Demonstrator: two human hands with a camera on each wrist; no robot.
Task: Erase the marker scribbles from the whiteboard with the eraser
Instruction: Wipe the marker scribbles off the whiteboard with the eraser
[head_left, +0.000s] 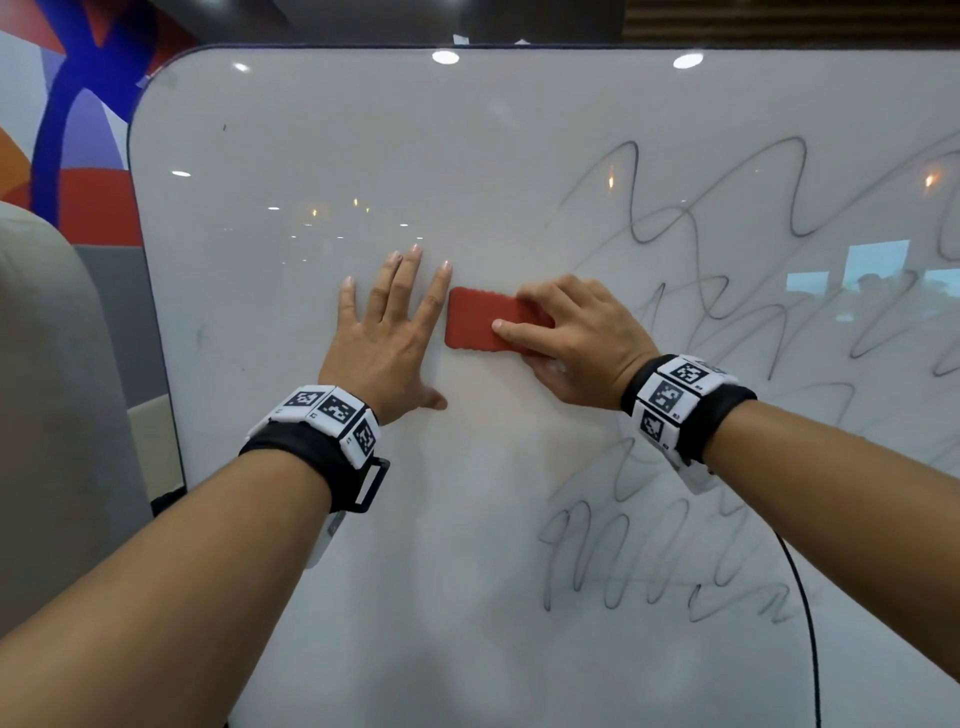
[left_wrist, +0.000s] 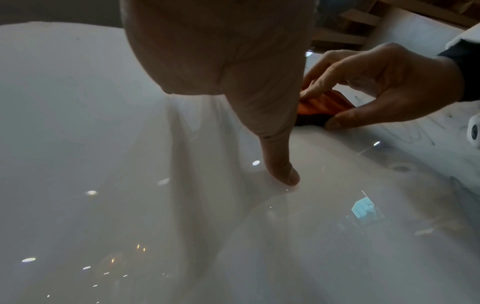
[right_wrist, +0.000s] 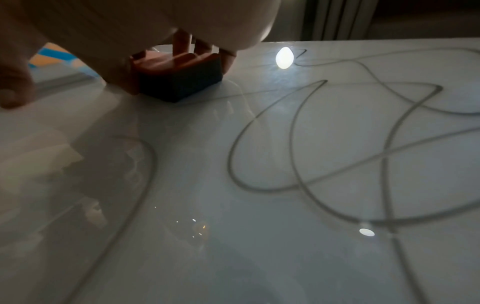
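Scribbles (head_left: 727, 312) cover the glossy whiteboard's (head_left: 311, 156) right half.

head view: looking forward and slightly down at the whiteboard (head_left: 322, 135) from arm's reach, taking in both forearms.
left wrist view: sitting very close under the left hand (left_wrist: 221, 61), skimming along the board surface toward the right hand (left_wrist: 384, 86).
right wrist view: sitting low under the right hand (right_wrist: 130, 24), grazing the board, facing the scribbles (right_wrist: 298, 144).
shared: all three are catching the eraser (head_left: 483, 325) and the board around it.
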